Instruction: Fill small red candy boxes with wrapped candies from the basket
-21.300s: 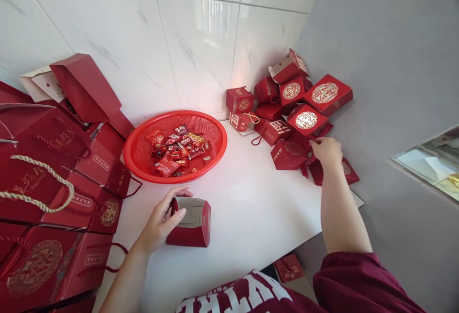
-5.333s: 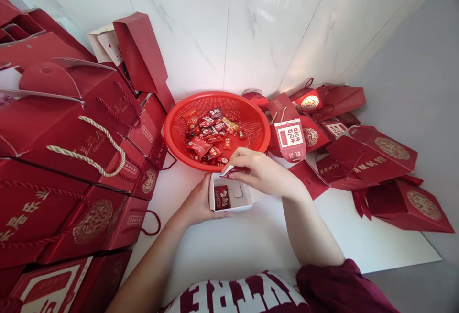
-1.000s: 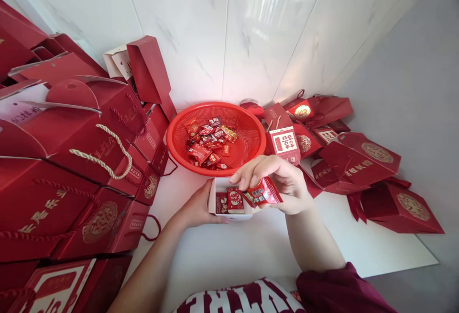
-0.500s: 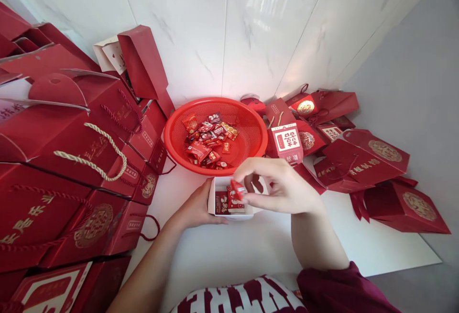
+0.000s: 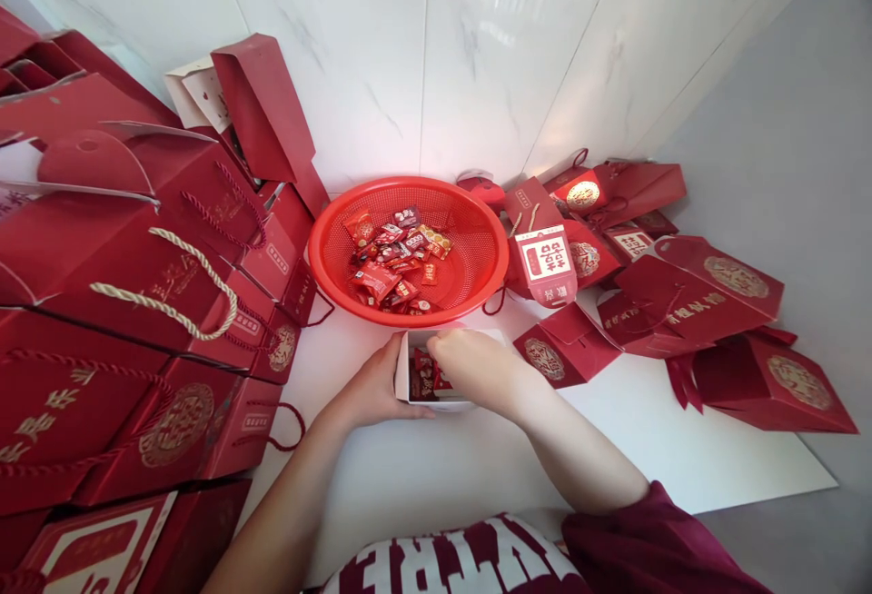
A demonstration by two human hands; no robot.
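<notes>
Just on the near side of the red basket, the left hand clasps the white box; the right hand hides its fingertips inside, its grip impossible to tell.

The right hand dips into a white box, down from just above it, where half a second earlier its fingers pinched a red-wrapped packet that can no longer be made out. Inside, a red packet has joined the dark packet, the only one seen lying there five seconds ago. Twenty-one seconds back, the right hand was among the red boxes, then piled higher, and the left hand, now at the white box, was on an open red one. A medallion-marked box, lately half covered, shows more fully.
</notes>
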